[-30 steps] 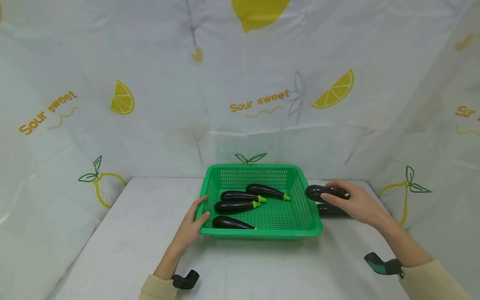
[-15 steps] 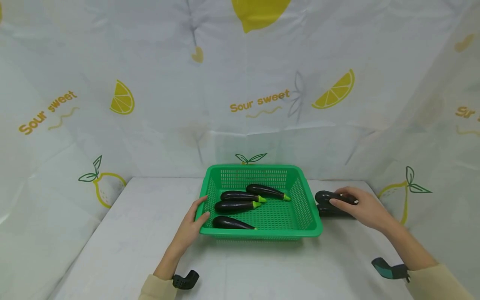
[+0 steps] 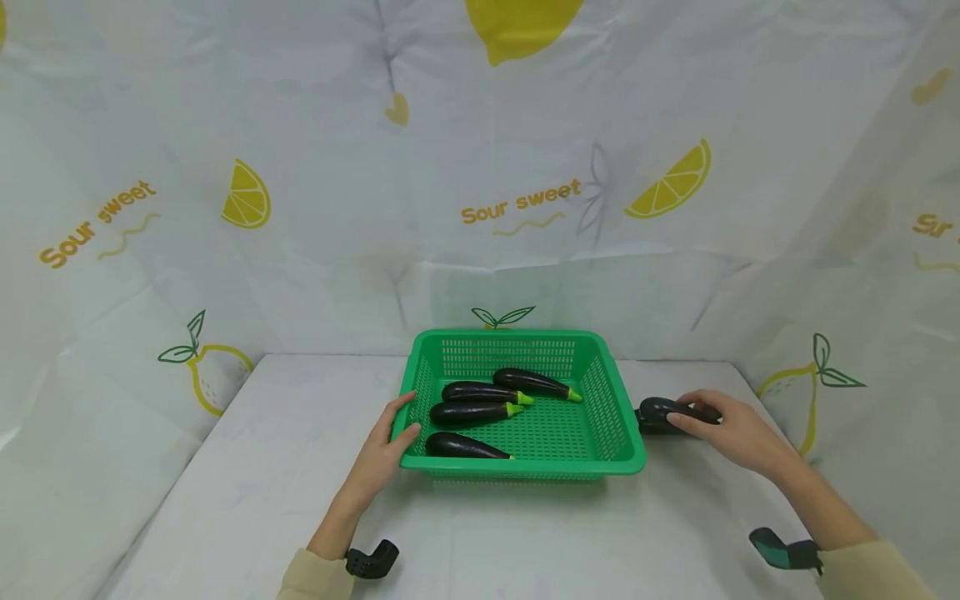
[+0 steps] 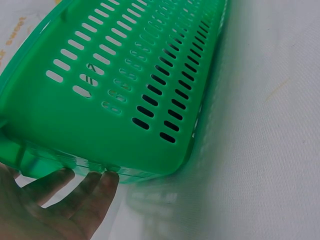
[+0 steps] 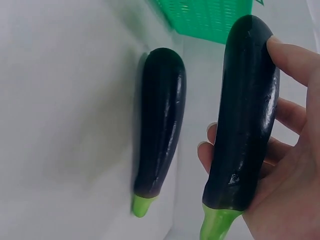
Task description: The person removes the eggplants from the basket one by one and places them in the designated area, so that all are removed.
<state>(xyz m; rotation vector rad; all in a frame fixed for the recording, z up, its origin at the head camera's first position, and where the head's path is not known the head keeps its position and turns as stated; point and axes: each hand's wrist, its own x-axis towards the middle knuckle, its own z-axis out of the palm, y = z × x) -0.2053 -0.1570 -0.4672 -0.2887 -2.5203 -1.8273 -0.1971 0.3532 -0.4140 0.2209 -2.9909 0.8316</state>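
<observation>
My right hand (image 3: 738, 433) grips a dark purple eggplant (image 5: 245, 115) around its body, thumb on one side and fingers on the other. Its green stem end points toward the near side in the right wrist view. Another eggplant (image 5: 162, 120) lies on the white table under and beside the held one; in the head view it is mostly covered. A green plastic basket (image 3: 525, 467) stands mid-table with several eggplants (image 3: 471, 413) inside. My left hand (image 3: 378, 454) holds the basket's left rim, the thumb over the edge and fingertips against the side wall.
White cloth printed with lemons (image 3: 495, 283) hangs behind and at both sides of the white table (image 3: 525, 542). A black device (image 3: 372, 559) sits at the left wrist and another black device (image 3: 783, 552) at the right one.
My right hand has moved right and lower with the eggplant, from beside the basket's right rim down to the other eggplant. The left hand and basket have stayed put.
</observation>
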